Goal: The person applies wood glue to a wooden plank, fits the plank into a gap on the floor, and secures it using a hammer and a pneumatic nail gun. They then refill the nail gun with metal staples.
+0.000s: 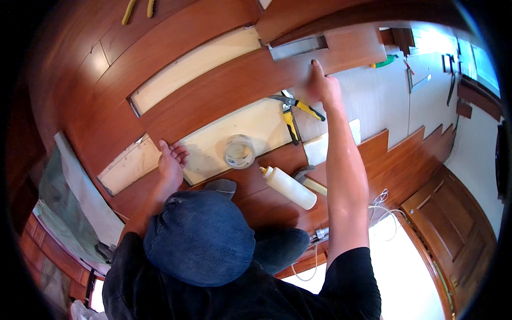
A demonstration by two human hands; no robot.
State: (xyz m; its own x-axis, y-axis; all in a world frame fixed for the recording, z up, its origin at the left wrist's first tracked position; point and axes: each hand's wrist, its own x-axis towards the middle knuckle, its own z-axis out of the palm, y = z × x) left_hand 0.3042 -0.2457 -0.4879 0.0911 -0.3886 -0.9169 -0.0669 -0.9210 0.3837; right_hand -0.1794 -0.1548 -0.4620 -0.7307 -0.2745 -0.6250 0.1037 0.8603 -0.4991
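A long reddish-brown floor plank (213, 101) lies slantwise between my two hands. My left hand (173, 160) is at its near left corner, thumb on the wood and fingers curled at the edge. Toward the other end, my right hand (320, 88) grips the near edge, thumb up; its fingers are partly blurred. Just below the right hand are yellow-and-black-handled pliers (290, 125), lying with a second similar pair. A clear roll of tape (239, 152) rests on the pale bare strip (208, 141) between my hands.
A white squeeze bottle (288, 186) lies near a hammer (312, 181) in front of me. Laid brown planks (176, 48) surround open pale strips. Grey underlay (368, 96) spreads right, with a square (418, 80) on it. White cord (392, 213) loops near a wooden door (450, 229).
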